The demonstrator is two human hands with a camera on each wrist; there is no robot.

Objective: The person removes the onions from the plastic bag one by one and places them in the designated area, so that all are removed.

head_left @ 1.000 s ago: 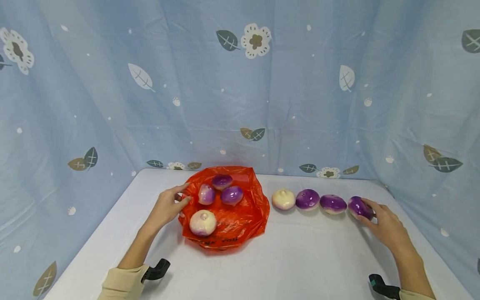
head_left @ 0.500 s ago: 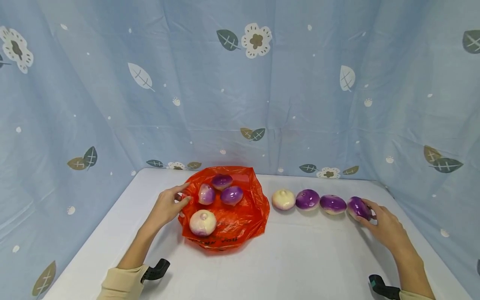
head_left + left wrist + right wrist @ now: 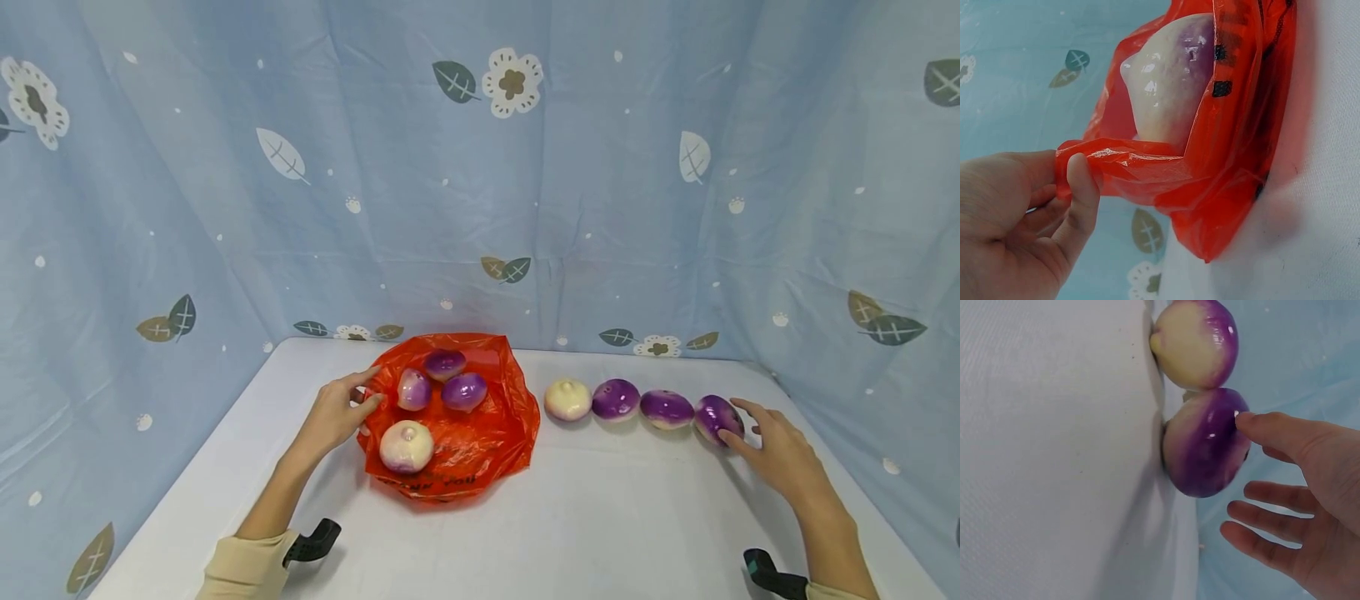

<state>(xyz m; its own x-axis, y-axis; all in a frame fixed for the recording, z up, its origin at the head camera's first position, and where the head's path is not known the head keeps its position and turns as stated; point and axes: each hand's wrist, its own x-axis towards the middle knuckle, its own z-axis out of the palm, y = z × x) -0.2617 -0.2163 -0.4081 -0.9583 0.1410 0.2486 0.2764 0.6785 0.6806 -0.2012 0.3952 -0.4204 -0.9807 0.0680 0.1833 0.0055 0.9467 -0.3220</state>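
My left hand (image 3: 335,412) pinches the left rim of a red plastic bag (image 3: 480,446) between thumb and fingers. In the left wrist view the bag's edge (image 3: 1129,150) is folded in that grip. A pale turnip (image 3: 406,446) lies at the front of the bag, with several purple ones behind it, among them a purple turnip (image 3: 464,391). At the right end of a row sits another purple turnip (image 3: 718,419). Beside it my right hand (image 3: 783,454) has its fingers spread. In the right wrist view its thumb (image 3: 1266,428) is at the turnip's surface; the other fingers stand apart from it.
The row continues leftward along the white table (image 3: 600,517) with a purple turnip (image 3: 666,409), another purple turnip (image 3: 616,400) and a whitish turnip (image 3: 567,399) near the bag. A blue patterned curtain (image 3: 585,208) hangs behind and at both sides.
My right hand has loosened its hold on the end turnip and drawn slightly to the right. That turnip now sits against the row. My left hand and the bag have stayed put.
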